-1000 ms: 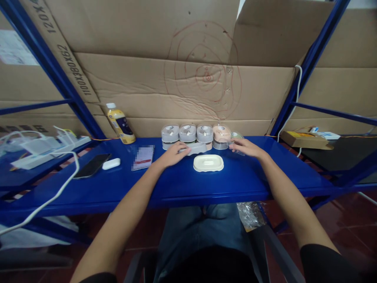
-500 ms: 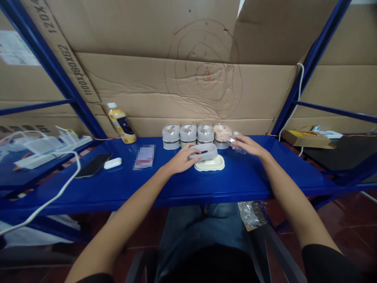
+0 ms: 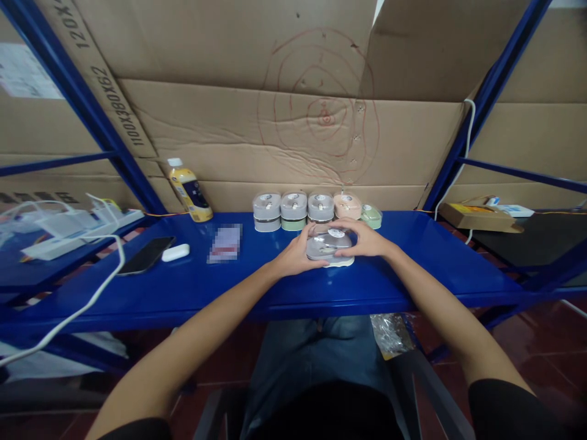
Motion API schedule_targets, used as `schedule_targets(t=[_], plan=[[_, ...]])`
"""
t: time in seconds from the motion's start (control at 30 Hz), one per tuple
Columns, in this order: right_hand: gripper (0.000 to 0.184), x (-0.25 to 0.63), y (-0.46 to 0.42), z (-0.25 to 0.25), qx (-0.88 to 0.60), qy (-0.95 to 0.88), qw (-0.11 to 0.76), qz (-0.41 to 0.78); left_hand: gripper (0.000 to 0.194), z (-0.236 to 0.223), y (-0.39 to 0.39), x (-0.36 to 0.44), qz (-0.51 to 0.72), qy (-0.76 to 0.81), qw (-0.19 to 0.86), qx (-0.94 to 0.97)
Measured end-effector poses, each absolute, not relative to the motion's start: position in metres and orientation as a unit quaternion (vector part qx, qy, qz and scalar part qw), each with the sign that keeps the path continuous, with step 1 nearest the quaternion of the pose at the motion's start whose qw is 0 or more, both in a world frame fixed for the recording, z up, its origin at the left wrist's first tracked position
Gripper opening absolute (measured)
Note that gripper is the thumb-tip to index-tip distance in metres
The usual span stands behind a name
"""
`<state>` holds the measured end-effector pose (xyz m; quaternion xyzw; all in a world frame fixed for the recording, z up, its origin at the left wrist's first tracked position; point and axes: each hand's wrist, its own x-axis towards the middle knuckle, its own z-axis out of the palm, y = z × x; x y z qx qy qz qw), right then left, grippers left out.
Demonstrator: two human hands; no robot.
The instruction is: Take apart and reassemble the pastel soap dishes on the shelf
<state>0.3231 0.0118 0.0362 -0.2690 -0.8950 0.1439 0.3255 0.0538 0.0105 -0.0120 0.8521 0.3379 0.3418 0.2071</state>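
A grey, rounded plastic container with a transparent lid [image 3: 326, 245] is grasped from opposite sides by the left hand [image 3: 292, 258] and the right hand [image 3: 367, 237], fingers curved around its edges. The container is located directly above a cream, wavy-edged oblong tray [image 3: 343, 263] near the middle of the glossy blue table [image 3: 114, 299]; contact between the two cannot be confirmed. Behind it, clear-lidded grey, green and peach containers [image 3: 293, 205] are lined up along the brown cardboard wall [image 3: 206, 122].

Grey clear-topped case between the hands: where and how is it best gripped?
Likely by its rounded ends, one hand per side: the case is oblong, with ends facing left and right, where the left hand and right hand sit.
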Motion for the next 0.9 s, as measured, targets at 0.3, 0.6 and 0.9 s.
schedule_targets(t=[0.3, 0.6, 0.9], plan=[[0.079, 0.3106, 0.0084, 0.0342, -0.269, -0.913, 0.279, 0.123, 0.124, -0.0038, 0.0020, 0.0614, 0.367, 0.343, 0.208, 0.839], [0.082, 0.3137, 0.0094, 0.0367, -0.252, -0.922, 0.265, 0.127, 0.126, -0.0058, 0.0030, 0.0638, 0.369, 0.346, 0.197, 0.840], [0.084, 0.3155, 0.0069, 0.0411, -0.269, -0.922, 0.248, 0.125, 0.125, -0.0079, 0.0047, 0.0648, 0.378, 0.340, 0.205, 0.836]])
